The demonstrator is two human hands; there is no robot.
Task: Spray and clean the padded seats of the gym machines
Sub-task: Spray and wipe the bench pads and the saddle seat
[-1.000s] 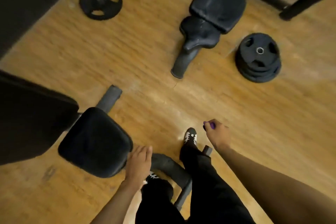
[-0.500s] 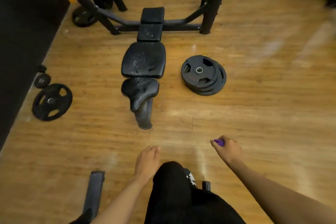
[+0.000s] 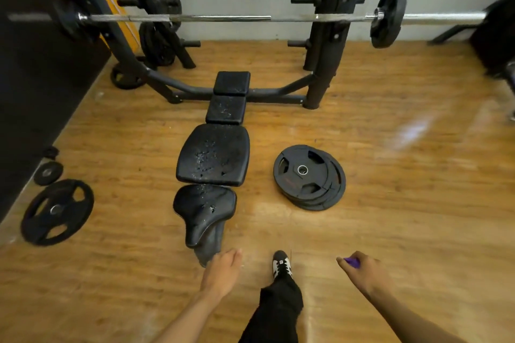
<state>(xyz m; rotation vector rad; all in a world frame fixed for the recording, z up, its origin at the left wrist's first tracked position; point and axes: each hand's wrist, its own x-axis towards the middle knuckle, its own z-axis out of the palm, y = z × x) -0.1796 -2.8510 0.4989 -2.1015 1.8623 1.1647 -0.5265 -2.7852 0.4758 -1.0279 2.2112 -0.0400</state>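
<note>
Nearest the camera, the left hand [image 3: 221, 273] hangs with relaxed, nearly straight fingers and holds nothing. The right hand [image 3: 365, 270] is curled round a small purple object [image 3: 351, 262]; too little of it shows for us to tell whether it is a cloth or a sprayer. Between the hands, a shoe [image 3: 282, 263] is planted on the wooden floor [image 3: 404, 217]. Just beyond the left hand lies the seat pad [image 3: 204, 211] of the press machine, then its wide back pad [image 3: 213, 154] and two smaller pads [image 3: 226, 110], all flecked with droplets. A stack of weight plates [image 3: 309, 177] rests on the floor just beside the back pad, and a loose plate [image 3: 57, 211] lies well apart at far left. Farthest back, a loaded barbell [image 3: 223, 18] sits across the rack. A second ago we looked down on a different padded seat at the left hand; the view has since lifted and this machine has come close. We judge that the person has moved on to it. Its pads look already sprayed, so wiping is probably the step due.
</note>
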